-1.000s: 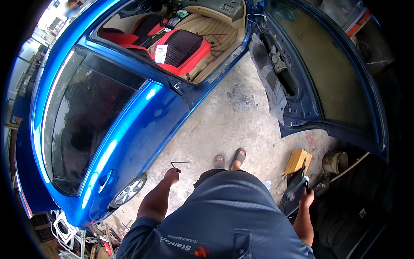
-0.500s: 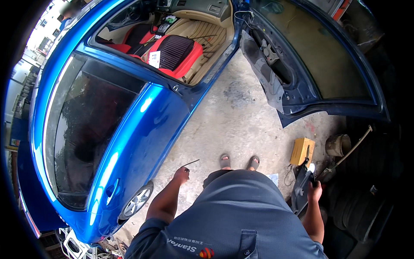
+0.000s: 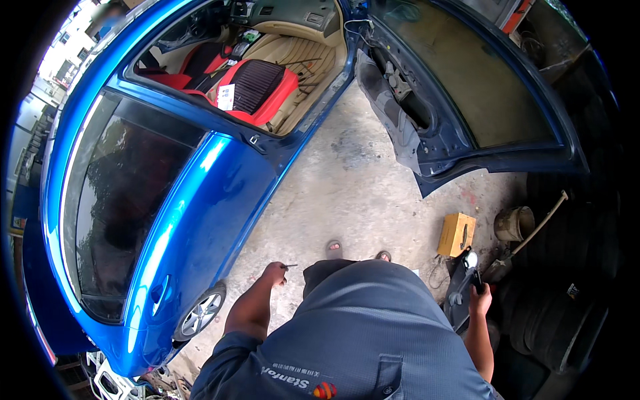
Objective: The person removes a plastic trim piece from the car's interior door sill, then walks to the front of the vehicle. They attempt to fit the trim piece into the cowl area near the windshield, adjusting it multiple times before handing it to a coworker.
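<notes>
My left hand (image 3: 272, 274) grips a thin dark tool (image 3: 291, 267), near the rear wheel (image 3: 202, 314) of a blue car (image 3: 233, 180) at left. My right hand (image 3: 480, 300) holds a dark-handled object (image 3: 478, 283) with a bright round end. Beyond it sit a yellow box (image 3: 455, 235) and a bucket (image 3: 511, 225); tires (image 3: 553, 327) stand at far right. Farther off, the car's door (image 3: 445, 155) hangs open, right of a red-and-black seat (image 3: 253, 90).

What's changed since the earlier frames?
The left hand has turned its thin dark tool, which now shows shorter. The right foot has shifted back and right. Nothing taken up or let go: the right hand still holds its dark-handled tool. The blue car door remains open.
</notes>
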Demonstrator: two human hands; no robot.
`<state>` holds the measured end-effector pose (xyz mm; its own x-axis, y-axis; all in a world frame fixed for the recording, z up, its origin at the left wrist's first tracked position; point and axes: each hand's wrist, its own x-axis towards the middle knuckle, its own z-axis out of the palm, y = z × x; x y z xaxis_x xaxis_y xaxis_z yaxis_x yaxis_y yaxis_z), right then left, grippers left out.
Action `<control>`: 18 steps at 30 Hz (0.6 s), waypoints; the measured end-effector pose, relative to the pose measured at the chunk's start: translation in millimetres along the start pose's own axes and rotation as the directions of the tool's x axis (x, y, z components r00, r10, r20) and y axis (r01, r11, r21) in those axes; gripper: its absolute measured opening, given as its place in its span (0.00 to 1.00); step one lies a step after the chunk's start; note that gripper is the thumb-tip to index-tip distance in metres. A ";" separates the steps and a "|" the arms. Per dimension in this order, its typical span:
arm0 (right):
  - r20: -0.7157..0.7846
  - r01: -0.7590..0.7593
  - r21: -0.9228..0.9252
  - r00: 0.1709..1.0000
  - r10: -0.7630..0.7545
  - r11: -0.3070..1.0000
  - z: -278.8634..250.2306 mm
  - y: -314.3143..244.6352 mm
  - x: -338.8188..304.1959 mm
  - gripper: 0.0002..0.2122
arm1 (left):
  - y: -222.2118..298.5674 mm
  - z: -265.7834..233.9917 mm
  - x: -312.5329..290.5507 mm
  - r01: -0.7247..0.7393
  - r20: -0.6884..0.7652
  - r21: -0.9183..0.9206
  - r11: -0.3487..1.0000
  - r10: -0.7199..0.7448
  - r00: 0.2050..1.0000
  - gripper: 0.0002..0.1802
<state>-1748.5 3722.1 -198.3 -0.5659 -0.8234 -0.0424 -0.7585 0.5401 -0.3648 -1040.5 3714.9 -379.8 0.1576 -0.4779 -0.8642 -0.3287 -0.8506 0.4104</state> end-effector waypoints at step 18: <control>0.168 0.203 0.182 0.958 -0.234 0.962 -16.6 18.8 117.3 0.12 | 136.5 186.3 -73.7 -0.249 -0.017 -0.134 0.959 0.249 0.968 0.15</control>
<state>-1834.5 3638.6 -194.7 -0.3104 -0.9440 -0.1121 -0.7858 0.3211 -0.5286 -1270.4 3674.9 -314.4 0.0871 -0.6780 -0.7299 -0.2295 -0.7266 0.6476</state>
